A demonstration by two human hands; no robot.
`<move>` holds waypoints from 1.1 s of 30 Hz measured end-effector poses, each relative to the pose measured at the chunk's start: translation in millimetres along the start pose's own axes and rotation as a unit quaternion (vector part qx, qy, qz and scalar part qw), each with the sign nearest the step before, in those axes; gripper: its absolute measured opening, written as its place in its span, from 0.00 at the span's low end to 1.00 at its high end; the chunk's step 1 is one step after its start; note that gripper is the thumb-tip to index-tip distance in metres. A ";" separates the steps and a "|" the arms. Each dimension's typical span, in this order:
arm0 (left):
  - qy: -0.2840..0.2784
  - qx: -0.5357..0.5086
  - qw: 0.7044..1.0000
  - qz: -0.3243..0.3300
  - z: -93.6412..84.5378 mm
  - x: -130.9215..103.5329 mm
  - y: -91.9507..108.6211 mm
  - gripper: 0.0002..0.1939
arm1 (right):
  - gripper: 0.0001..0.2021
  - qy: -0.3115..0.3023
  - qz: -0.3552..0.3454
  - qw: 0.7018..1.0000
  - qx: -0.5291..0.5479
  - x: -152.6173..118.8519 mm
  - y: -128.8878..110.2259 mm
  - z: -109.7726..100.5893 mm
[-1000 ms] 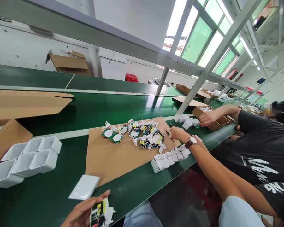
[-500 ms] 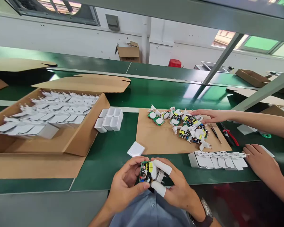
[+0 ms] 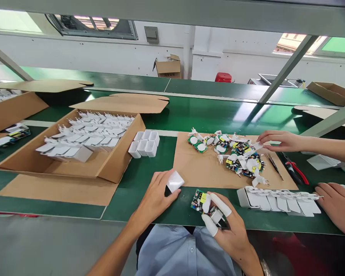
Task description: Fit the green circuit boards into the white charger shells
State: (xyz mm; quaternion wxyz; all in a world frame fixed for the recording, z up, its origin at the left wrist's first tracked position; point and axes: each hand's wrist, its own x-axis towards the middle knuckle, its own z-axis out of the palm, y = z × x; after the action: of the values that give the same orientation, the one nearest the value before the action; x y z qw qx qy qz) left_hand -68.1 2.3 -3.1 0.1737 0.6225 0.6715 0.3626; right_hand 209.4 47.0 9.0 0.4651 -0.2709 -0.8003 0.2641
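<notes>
My left hand [image 3: 153,197] has its fingers around a white plastic housing [image 3: 175,181] at the near edge of the cardboard sheet [image 3: 195,168]. My right hand [image 3: 230,226], with white covers on two fingertips, pinches a circuit board [image 3: 200,201] with yellow parts and a white plug piece above the green table edge. A pile of similar boards [image 3: 241,155] lies on the sheet. Six or so white open cups stand grouped as several small housings [image 3: 145,145] left of the sheet.
A cardboard box [image 3: 107,168] of white plug units is at left. A row of white units [image 3: 278,201], tweezers [image 3: 274,166] and red pliers [image 3: 299,172] lie at right. A co-worker's hand [image 3: 278,140] reaches the pile; the other hand [image 3: 337,207] rests beside the row.
My left hand has let go of the board and moved to the white housing, now in its grip. The view has shifted left. The co-worker's upper hand has lifted a white piece.
</notes>
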 end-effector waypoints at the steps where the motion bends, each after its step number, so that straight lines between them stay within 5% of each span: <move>1: -0.009 -0.016 1.000 0.018 2.9 -4.5 2.3 0.28 | 0.34 0.000 -0.001 1.000 -0.001 -1.2 -1.9 -1.7; 10: -0.077 -0.128 0.988 0.040 13.2 -37.0 20.1 0.31 | 0.37 -0.042 -0.050 0.995 -0.082 -2.3 -13.4 -4.6; 14: -0.041 -0.152 0.987 0.039 19.4 -35.2 21.5 0.29 | 0.39 -0.053 -0.063 0.992 -0.091 3.3 -15.9 -3.5; 18: 0.034 -0.114 0.992 -0.032 26.7 -34.8 20.5 0.24 | 0.38 -0.041 -0.044 0.995 -0.075 6.3 -17.9 -5.3; 23: -0.021 -0.100 0.993 -0.062 16.9 -36.3 21.3 0.42 | 0.38 -0.036 -0.022 0.997 -0.064 2.2 -16.9 -8.6; 28: -0.117 -0.130 0.985 -0.007 8.0 -31.7 26.3 0.36 | 0.39 -0.053 -0.018 0.997 -0.056 1.0 -17.0 -9.4; 33: -0.027 -0.057 0.992 0.107 25.3 -28.2 27.3 0.31 | 0.38 -0.078 -0.041 0.991 -0.105 4.6 -19.6 -6.8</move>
State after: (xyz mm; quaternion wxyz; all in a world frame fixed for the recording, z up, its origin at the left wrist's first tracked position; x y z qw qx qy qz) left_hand -26.9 -19.0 -7.2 0.1872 0.6891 0.5743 0.4003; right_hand 209.9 37.3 28.0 0.3806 -0.2640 -0.8678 0.1800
